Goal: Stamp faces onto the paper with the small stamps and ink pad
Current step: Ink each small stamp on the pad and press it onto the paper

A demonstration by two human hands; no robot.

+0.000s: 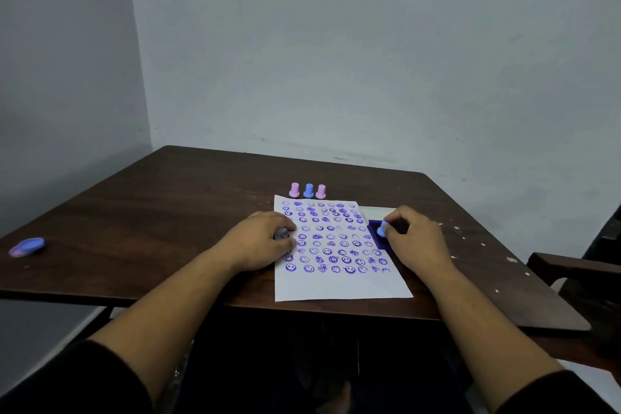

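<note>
Right hand (415, 239) pinches a blue stamp (381, 229) between its fingertips, and the stamp's base sits down on the purple ink pad (375, 235). Most of that pad is hidden under the hand, only a dark wedge showing beside the paper's right edge. Left hand (260, 240) lies on the paper's left margin with fingers curled around something small and grey with a face on it (284, 235); it looks like a stamp tipped on its side, but it is too small and blurred to be sure, and the hand covers a few prints beneath it. The paper (339, 286) lies flat on the dark desk (168, 205), packed with rows of purple faces (331, 239), some crisp, some smudged into blobs, with a blank strip at the near end. Beyond its far edge three stamps stand upright in a row: pink (294, 190), blue (308, 190), pink (320, 191). Far left on the desk rests a flat blue-and-pink piece (27, 247), what it is unclear. A dark chair (578, 265) is cut off at the right.
</note>
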